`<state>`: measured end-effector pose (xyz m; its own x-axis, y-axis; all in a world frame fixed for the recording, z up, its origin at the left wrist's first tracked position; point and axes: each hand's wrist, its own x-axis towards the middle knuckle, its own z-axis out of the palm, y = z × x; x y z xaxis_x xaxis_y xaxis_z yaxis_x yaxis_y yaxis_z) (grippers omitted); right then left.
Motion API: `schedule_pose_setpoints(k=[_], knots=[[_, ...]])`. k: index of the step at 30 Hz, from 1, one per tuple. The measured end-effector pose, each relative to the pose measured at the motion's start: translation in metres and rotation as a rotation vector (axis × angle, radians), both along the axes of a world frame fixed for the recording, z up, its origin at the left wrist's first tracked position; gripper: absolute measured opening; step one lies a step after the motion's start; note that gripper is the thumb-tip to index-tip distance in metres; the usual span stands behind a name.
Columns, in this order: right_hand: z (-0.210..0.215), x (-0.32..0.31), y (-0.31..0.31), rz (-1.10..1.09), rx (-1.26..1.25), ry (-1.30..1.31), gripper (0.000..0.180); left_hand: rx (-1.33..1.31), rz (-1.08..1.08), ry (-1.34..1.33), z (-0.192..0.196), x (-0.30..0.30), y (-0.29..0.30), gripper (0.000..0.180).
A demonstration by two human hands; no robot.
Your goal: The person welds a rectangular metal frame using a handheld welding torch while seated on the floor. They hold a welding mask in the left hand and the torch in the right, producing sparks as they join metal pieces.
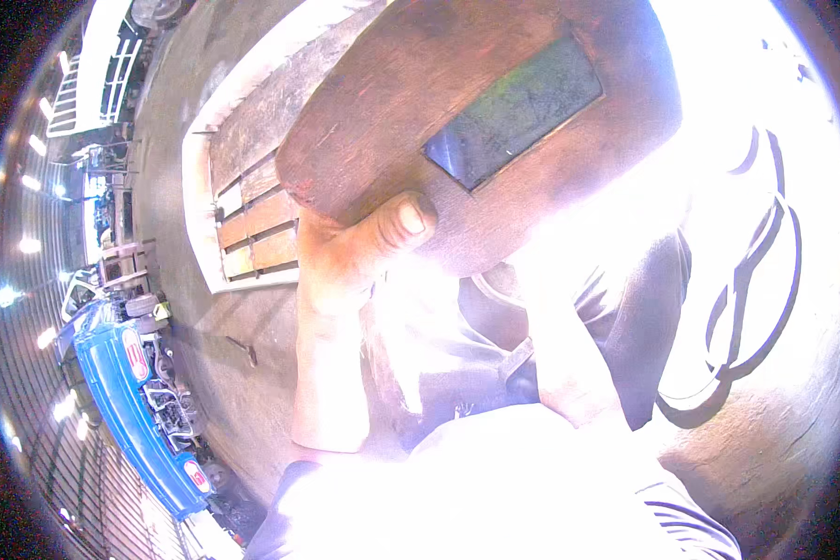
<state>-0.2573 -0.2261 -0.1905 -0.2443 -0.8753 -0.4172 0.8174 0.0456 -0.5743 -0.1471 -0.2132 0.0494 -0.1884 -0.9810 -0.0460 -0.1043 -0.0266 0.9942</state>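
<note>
A worn brown welding hand shield [373, 121] fills the upper middle of the view, tilted. Set into it is a dark rectangular glass window [523, 107]. My left hand [341, 252] holds the shield by its near left edge, thumb lying over the face and the other fingers hidden behind. From the lower right my right forearm [574, 369] reaches up toward the shield's underside. Strong white glare and the shield hide my right hand, so what it holds or touches cannot be made out. My dark-trousered legs [635, 327] are bent below the shield.
Left of the shield lies a pale-rimmed frame with wooden slats [275, 245]. A looped cable [795, 271] rests on the floor at right. Farther left stand a blue vehicle body [126, 401] with exposed mechanical parts and a white vehicle [103, 70]. Glare washes out the right side.
</note>
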Motion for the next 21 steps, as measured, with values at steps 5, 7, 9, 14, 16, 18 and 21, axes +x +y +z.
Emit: schedule_pose_setpoints(k=[5,7,9,14,16,18,21], knots=[[0.006,-0.001,-0.011,0.057,0.01,0.012,0.022,-0.149,0.087,0.174,-0.004,0.016,-0.008,0.048],[0.008,-0.001,-0.013,0.143,0.018,0.036,0.021,-0.194,0.186,0.22,0.0,0.024,-0.014,0.039],[0.008,-0.007,-0.014,0.23,0.017,0.076,0.02,-0.236,0.353,0.206,0.004,0.027,-0.021,0.035],[0.011,-0.014,-0.018,0.262,0.083,0.06,0.025,-0.224,0.26,0.272,0.009,0.029,-0.027,0.034],[0.013,-0.013,-0.019,0.269,0.107,0.055,0.025,-0.25,0.227,0.221,0.009,0.027,-0.025,0.034],[0.011,-0.012,-0.019,0.267,0.082,0.059,0.025,-0.256,0.198,0.226,0.008,0.027,-0.024,0.034],[0.01,-0.016,-0.018,0.28,0.059,0.082,0.025,-0.258,0.198,0.244,0.003,0.029,-0.025,0.036]])
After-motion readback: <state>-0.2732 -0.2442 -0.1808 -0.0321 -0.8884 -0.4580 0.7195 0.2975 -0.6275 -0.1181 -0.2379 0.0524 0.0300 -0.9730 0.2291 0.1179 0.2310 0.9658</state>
